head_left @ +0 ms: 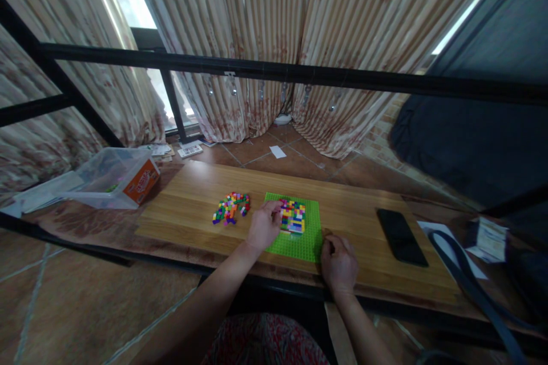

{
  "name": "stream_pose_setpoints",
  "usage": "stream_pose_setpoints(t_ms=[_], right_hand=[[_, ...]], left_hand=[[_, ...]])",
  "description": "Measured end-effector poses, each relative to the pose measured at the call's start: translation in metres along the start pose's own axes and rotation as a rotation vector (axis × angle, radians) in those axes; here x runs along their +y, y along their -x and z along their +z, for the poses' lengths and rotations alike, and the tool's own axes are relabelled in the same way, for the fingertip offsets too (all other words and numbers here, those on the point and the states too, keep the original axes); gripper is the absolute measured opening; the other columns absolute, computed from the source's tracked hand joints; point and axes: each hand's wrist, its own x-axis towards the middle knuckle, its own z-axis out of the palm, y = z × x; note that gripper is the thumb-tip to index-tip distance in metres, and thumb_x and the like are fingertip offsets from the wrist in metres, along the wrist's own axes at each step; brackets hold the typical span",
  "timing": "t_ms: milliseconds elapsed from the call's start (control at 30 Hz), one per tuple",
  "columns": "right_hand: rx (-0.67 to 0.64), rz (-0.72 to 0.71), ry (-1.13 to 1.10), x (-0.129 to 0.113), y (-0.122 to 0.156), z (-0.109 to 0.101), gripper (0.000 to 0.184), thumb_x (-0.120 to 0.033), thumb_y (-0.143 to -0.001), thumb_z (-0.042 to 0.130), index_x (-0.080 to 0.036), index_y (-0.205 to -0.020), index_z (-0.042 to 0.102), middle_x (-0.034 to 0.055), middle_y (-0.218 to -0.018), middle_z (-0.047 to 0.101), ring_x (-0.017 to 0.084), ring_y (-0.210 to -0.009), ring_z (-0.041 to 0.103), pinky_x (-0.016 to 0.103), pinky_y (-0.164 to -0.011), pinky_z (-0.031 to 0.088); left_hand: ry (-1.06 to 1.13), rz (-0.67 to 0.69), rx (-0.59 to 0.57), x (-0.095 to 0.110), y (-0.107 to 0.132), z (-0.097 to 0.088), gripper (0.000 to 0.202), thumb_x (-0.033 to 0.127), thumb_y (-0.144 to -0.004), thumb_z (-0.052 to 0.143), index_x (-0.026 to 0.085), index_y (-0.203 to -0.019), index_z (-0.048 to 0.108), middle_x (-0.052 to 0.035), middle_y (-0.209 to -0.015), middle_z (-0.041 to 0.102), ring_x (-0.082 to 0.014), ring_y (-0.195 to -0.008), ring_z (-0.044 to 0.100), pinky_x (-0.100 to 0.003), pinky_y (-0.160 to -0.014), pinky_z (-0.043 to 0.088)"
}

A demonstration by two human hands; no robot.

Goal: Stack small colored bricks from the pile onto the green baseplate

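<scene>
A green baseplate point(309, 239) lies on the wooden board point(192, 205), with a multicoloured block build point(293, 216) standing on its far part. My left hand point(264, 224) rests on the plate's left side, its fingers curled and pinched against the left edge of the build; whether a brick is in them is too small to tell. My right hand point(339, 262) sits at the plate's near right corner, fingers curled under, pressing on the board and plate edge. A heap of loose coloured bricks point(231, 207) lies to the left of the plate, apart from both hands.
A black phone point(401, 236) lies flat on the board's right end. A clear plastic bin with an orange box point(117, 178) stands at the left. A black metal rail point(299, 74) crosses in front of the curtains. Papers and a dark strap point(462, 274) lie at the right.
</scene>
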Motion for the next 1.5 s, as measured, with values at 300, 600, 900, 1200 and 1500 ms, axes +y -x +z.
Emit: stream_pose_setpoints(t_ms=[300,600,900,1200,1500], right_hand=[[-0.013,-0.007,0.014,-0.002,-0.001,-0.002,0.034,-0.032,-0.094,0.039,-0.018,-0.087,0.069,0.0116,-0.093,0.069,0.024,-0.089,0.059,0.034,-0.082,0.043],[-0.007,-0.018,0.011,0.000,0.000,0.000,0.034,-0.032,-0.094,0.040,-0.017,-0.089,0.070,0.0118,-0.094,0.069,0.023,-0.090,0.059,0.033,-0.082,0.043],[-0.002,-0.017,0.021,0.000,0.000,-0.001,0.032,-0.030,-0.093,0.041,-0.017,-0.089,0.070,0.0121,-0.094,0.069,0.024,-0.090,0.060,0.034,-0.083,0.045],[-0.011,-0.018,0.047,0.003,0.000,0.001,0.034,-0.032,-0.093,0.040,-0.017,-0.089,0.070,0.0126,-0.096,0.070,0.024,-0.089,0.061,0.034,-0.082,0.045],[-0.017,-0.024,0.029,0.006,0.000,0.001,0.035,-0.034,-0.093,0.040,-0.017,-0.089,0.069,0.0125,-0.095,0.070,0.025,-0.088,0.061,0.034,-0.081,0.045]], left_hand=[[0.105,-0.179,0.052,-0.002,-0.011,0.006,0.017,0.010,-0.082,0.057,0.019,-0.092,0.068,-0.0031,-0.088,0.073,-0.0149,-0.083,0.068,-0.028,-0.081,0.055],[0.142,-0.244,0.058,-0.005,-0.014,0.011,0.012,0.010,-0.078,0.061,0.019,-0.085,0.066,0.0002,-0.078,0.070,-0.0127,-0.075,0.066,-0.025,-0.073,0.052],[0.185,-0.294,0.095,-0.007,-0.015,0.017,0.012,0.008,-0.076,0.062,0.017,-0.081,0.067,-0.0009,-0.077,0.071,-0.0132,-0.073,0.066,-0.026,-0.071,0.053],[0.193,-0.328,0.088,-0.004,-0.016,0.019,0.011,0.008,-0.074,0.061,0.017,-0.075,0.067,-0.0001,-0.073,0.069,-0.0123,-0.071,0.064,-0.024,-0.069,0.051],[0.047,-0.239,0.191,-0.027,0.011,-0.017,0.016,0.014,-0.084,0.054,0.018,-0.082,0.068,-0.0022,-0.080,0.071,-0.0135,-0.076,0.066,-0.024,-0.072,0.049]])
